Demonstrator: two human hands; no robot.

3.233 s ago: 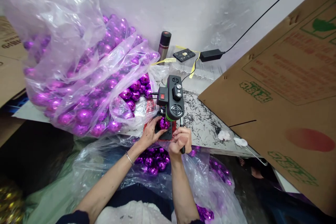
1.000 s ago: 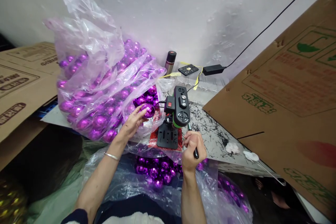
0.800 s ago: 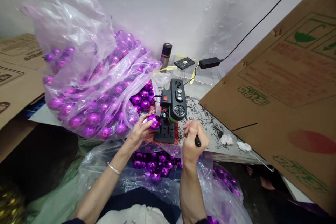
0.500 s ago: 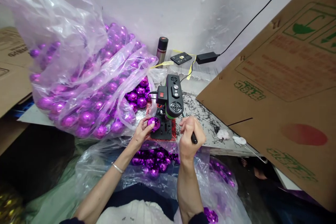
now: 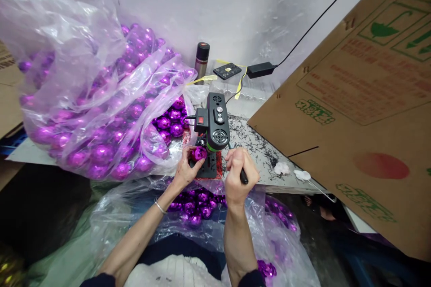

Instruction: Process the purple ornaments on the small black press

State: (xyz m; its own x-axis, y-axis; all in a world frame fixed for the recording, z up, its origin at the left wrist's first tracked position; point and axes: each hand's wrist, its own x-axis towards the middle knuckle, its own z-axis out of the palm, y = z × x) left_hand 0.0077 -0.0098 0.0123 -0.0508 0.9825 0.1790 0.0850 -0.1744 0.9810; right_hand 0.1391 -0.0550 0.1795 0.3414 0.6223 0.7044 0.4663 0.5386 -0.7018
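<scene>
Between the thumb and fingers of my left hand (image 5: pixel 185 171) is a shiny purple faceted ball (image 5: pixel 198 154), held at the front of a small black bench machine (image 5: pixel 218 121). The machine has round vents, silver buttons and a side box with a red switch. My right hand (image 5: pixel 241 174) is closed in a fist around a black-ended lever handle (image 5: pixel 244 176) on the machine's right side. The machine's black base (image 5: pixel 208 168) rests on a red patch of the table. Part of the ball's far side is hidden by the machine head.
A big clear bag of purple balls (image 5: pixel 101 152) leans at the left; another plastic bag of them (image 5: pixel 202 206) lies below the table edge. A large cardboard box (image 5: pixel 336 112) slants in from the right. Behind stand a spray can (image 5: pixel 202 60) and a power adapter (image 5: pixel 261 70). Black scraps litter the table (image 5: pixel 242 136).
My left hand has brought the purple ball slightly further in under the machine head and turned it. My right hand keeps its grip on the lever. The whole view has shifted a little.
</scene>
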